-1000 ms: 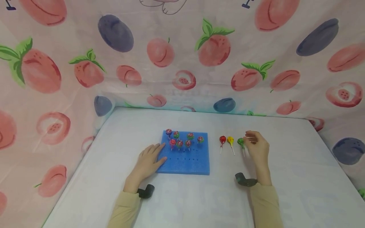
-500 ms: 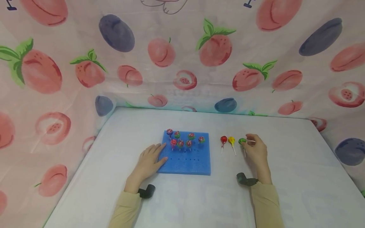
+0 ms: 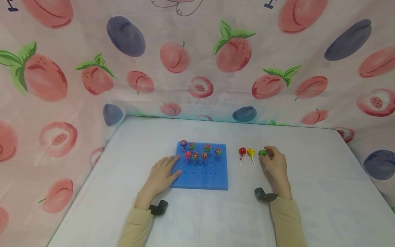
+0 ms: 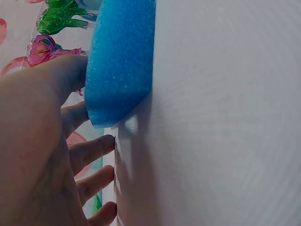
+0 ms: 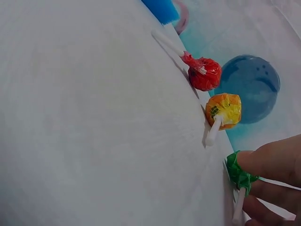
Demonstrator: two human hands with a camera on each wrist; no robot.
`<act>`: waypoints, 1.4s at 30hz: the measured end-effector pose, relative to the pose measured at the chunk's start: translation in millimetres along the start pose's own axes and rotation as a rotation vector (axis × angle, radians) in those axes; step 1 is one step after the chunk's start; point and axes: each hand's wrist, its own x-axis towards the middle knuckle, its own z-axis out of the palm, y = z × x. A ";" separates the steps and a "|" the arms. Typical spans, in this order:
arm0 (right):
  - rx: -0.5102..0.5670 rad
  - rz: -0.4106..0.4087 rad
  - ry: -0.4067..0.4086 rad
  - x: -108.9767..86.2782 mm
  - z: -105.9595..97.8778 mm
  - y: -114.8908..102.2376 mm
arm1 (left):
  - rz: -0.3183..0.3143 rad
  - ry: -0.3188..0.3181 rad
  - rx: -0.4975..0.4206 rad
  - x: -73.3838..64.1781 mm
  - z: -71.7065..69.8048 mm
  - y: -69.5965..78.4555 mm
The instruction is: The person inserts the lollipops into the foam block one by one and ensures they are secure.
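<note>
The right hand (image 3: 275, 166) pinches the wrapped head of a green lollipop (image 5: 240, 175). In the right wrist view the thumb lies on the wrapper, the fingers are curled behind it, and the white stick points down beside the table. My left hand (image 3: 158, 176) rests with spread, fairly straight fingers on the left edge of a blue foam board (image 3: 197, 181). The left wrist view shows the thumb side against the foam (image 4: 120, 52) and the other fingertips by the table. Several wrapped lollipops (image 3: 188, 155) stand upright in the rear half of the board.
Between the board and the right hand, a red lollipop (image 3: 242, 151) and a yellow lollipop (image 3: 251, 152) lie on the white table (image 3: 197, 219). Small holes (image 3: 206, 173) run across the board's front part. Fruit-printed cloth (image 3: 172, 82) hangs behind the table.
My right hand has come slightly left and down, its thumb and fingers closing on the green lollipop. The left hand has stayed on the board; the view has shifted a little.
</note>
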 end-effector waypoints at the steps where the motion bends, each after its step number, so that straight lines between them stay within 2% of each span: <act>1: -0.007 -0.005 0.002 0.1 0.5 0.4 | 0.001 -0.002 0.000 -0.1 -0.5 0.2; 9: -0.072 -0.078 0.042 -0.4 4.6 2.9 | 0.003 -0.014 0.011 0.2 -2.2 0.1; 18: -0.099 -0.082 0.072 -3.0 4.8 -1.0 | -0.001 -0.019 0.005 0.1 -1.4 0.5; 23: -0.073 -0.060 0.088 -2.6 6.0 -0.8 | 0.001 -0.007 -0.003 -0.3 -1.6 1.0; 31: 0.042 0.003 0.091 -3.7 7.8 -5.8 | 0.010 0.017 0.001 -2.2 -1.6 0.2; 42: 0.126 0.011 0.052 -11.0 9.0 -18.6 | 0.010 -0.007 0.001 -0.3 -0.4 -0.8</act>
